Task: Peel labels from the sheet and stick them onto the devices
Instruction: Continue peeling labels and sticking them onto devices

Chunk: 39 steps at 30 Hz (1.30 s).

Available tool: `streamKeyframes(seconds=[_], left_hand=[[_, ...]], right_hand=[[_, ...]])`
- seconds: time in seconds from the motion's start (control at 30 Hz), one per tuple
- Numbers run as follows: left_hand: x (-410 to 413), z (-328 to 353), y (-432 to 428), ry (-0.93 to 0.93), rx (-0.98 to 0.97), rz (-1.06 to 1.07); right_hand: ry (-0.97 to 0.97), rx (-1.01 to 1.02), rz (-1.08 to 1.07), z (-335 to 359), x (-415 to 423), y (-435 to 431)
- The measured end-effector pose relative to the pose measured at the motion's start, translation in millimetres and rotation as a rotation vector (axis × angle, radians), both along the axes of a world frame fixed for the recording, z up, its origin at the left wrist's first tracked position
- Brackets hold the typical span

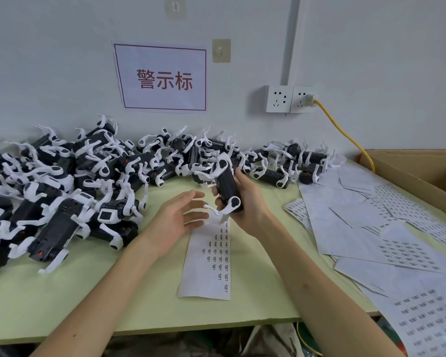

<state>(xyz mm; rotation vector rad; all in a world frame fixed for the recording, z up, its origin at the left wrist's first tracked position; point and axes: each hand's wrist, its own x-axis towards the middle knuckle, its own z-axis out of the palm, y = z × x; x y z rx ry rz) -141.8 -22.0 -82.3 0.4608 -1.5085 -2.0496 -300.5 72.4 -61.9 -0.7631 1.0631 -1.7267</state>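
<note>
My right hand [247, 199] grips a black device with white legs [225, 185] and holds it upright above the table. Just left of it my left hand [180, 215] is open, its fingers spread toward the device without gripping it. Below both hands a long label sheet [209, 258] lies flat on the green table [88, 292], with small black labels left along its right half. Whether a label sits on a fingertip I cannot tell.
A big heap of the same black-and-white devices [62, 181] covers the table's left and back. Several used and partly used label sheets [371, 228] lie to the right. A cardboard box [422, 171] stands at the far right, below a wall socket with a yellow cable [345, 132].
</note>
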Motion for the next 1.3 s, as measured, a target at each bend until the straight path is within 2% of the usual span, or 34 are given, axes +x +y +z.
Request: streamKeyframes(seconds=[0.23, 0.43, 0.57, 0.73, 0.83, 0.97, 1.17, 1.27, 1.3], left_hand=[[-0.2, 2.5, 6.6, 0.022, -0.085, -0.007], [1.9, 4.0, 2.2, 0.021, -0.033, 0.145], [2.6, 3.9, -0.1, 0.034, -0.002, 0.174], [1.9, 1.6, -0.4, 0.021, 0.066, 0.049], [0.9, 1.4, 3.2, -0.011, 0.031, -0.072], [2.9, 3.4, 7.7, -0.07, -0.023, -0.187], [4.3, 6.4, 11.5, -0.128, -0.025, -0.075], [3.3, 8.7, 13.7, -0.093, 0.02, -0.009], [3.3, 9.4, 13.9, -0.085, 0.034, 0.006]], right_hand=[[0.046, 0.121, 0.056, -0.4, 13.4, 0.2], [0.021, 0.023, 0.127, 0.6, 18.3, 0.4], [0.074, 0.037, 0.116, -0.5, 20.1, -0.6], [0.093, 0.039, -0.042, -3.7, 17.2, -2.5], [0.052, 0.013, -0.087, -3.0, 15.1, -2.7], [-0.019, 0.013, 0.078, 2.8, 15.1, 0.7], [0.194, 0.033, 0.242, -1.1, 10.9, 0.5], [0.152, 0.074, 0.103, 1.2, 5.1, 0.5], [0.203, 0.098, 0.007, 0.1, 2.3, 0.3]])
